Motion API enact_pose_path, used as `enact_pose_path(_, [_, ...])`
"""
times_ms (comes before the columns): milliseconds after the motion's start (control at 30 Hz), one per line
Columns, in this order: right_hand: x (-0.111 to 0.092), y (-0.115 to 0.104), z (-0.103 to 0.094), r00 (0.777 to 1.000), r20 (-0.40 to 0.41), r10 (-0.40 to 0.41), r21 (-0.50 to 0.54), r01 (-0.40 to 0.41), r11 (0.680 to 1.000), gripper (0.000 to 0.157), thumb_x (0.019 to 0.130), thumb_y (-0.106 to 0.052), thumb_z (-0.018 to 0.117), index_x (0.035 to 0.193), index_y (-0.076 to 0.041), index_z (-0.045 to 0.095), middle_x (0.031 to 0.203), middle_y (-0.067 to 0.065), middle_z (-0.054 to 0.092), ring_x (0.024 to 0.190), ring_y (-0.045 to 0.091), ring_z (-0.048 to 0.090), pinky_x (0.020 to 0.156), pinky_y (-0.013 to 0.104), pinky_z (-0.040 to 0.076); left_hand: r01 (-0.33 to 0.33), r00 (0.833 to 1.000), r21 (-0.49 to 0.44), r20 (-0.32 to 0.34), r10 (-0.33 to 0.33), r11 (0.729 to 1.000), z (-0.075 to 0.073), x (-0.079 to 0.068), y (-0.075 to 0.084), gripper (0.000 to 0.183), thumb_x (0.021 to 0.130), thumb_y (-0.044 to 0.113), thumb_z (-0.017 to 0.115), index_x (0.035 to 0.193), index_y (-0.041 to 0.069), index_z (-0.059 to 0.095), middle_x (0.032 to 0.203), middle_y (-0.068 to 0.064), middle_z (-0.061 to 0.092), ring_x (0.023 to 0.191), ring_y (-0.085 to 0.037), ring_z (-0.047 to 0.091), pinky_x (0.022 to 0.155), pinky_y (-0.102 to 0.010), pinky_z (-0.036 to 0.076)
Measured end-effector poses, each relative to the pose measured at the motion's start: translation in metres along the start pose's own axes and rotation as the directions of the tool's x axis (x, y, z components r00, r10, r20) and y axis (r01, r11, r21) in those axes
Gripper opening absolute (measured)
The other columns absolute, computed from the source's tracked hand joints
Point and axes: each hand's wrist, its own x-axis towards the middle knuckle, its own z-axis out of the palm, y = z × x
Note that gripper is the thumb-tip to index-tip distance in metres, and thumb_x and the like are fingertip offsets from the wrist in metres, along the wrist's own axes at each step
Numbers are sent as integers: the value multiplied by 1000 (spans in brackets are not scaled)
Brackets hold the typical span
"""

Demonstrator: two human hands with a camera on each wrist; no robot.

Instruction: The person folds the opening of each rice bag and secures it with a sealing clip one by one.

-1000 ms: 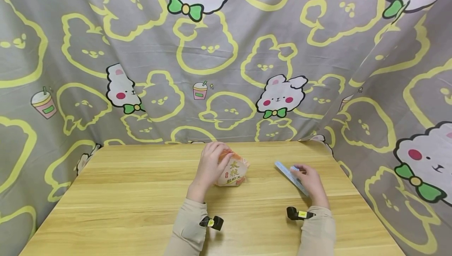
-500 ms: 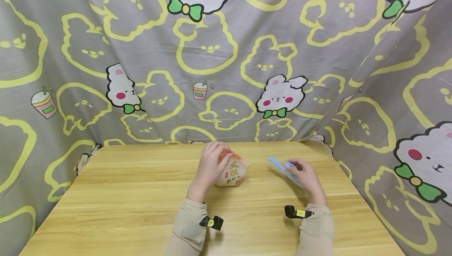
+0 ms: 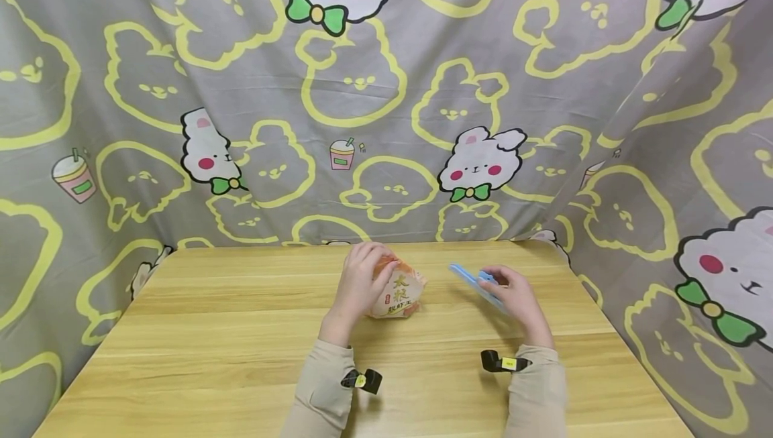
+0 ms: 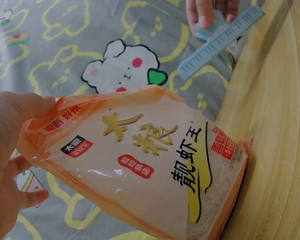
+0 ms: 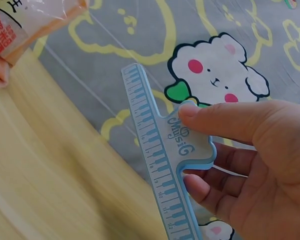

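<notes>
A bag of rice in orange and clear plastic with Chinese lettering stands upright on the wooden table, grains showing low on its side in the left wrist view. My left hand grips its top corner, fingers over the upper edge. To the right of the bag, my right hand pinches a light blue clip by its handle, thumb on the face marked "Music". The clip's long straight bar carries piano keys and ruler numbers. It is held above the table and apart from the bag, its bar slanting toward the bag's side.
The wooden table runs back to a grey curtain printed with cartoon animals, which also hangs along both sides. Black camera straps sit on both sleeved wrists.
My right hand has brought the clip leftward and slightly up, closer to the bag. The left hand and the bag stay where they were.
</notes>
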Motion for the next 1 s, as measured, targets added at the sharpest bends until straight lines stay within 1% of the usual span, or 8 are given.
enact_pose_path(133, [2,-2,4,1000,5,-28,7,28,1000,38,92,-21,68,123,-1,62,118,21,66,104,27,61,80,26,49,1,1000,1,3,-1,1000,-1,0,0,8,91,19,69,96,14,68,103,-2,67,107,-25,57,99,-46,44])
enact_pose_path(333, [5,-8,11,998,14,-69,25,68,997,36,90,-18,70,122,-1,63,115,19,67,99,21,62,79,24,50,5,1000,0,2,-5,1000,-1,0,1,7,91,19,69,96,14,68,104,-2,67,108,-25,57,99,-46,44])
enact_pose_path(467, [6,-14,17,994,26,-103,50,101,994,35,89,-16,70,120,0,63,114,21,67,98,23,64,80,23,51,7,1000,-1,4,-7,1000,-1,0,1,8,91,19,69,96,14,68,104,-2,67,108,-26,57,100,-47,43])
enact_pose_path(533, [6,-17,19,992,38,-118,61,116,991,35,89,-15,70,120,1,63,114,21,67,98,25,65,81,25,52,4,1000,1,2,-4,1000,-1,0,1,7,91,19,69,96,14,68,104,-2,67,108,-26,57,100,-47,43])
enact_pose_path(667, [6,-21,24,991,66,-116,70,111,991,35,89,-18,71,120,-2,64,114,18,69,99,26,66,82,29,53,-7,1000,8,-7,7,1000,-1,0,1,7,90,18,70,96,14,68,103,-2,67,107,-26,57,99,-47,44])
enact_pose_path(800, [6,-22,26,991,83,-105,86,98,991,35,89,-19,71,120,-3,65,113,17,69,100,27,66,83,31,53,-13,1000,9,-8,13,1000,0,0,1,8,90,18,70,96,13,68,103,-3,67,107,-26,57,99,-47,44])
enact_pose_path(1000, [5,-20,22,991,83,-105,88,98,991,36,91,-21,69,121,-3,64,113,17,69,100,24,64,82,27,52,-7,1000,4,-5,7,1000,-1,0,1,7,91,18,69,96,14,68,103,-2,67,108,-26,57,100,-47,43])
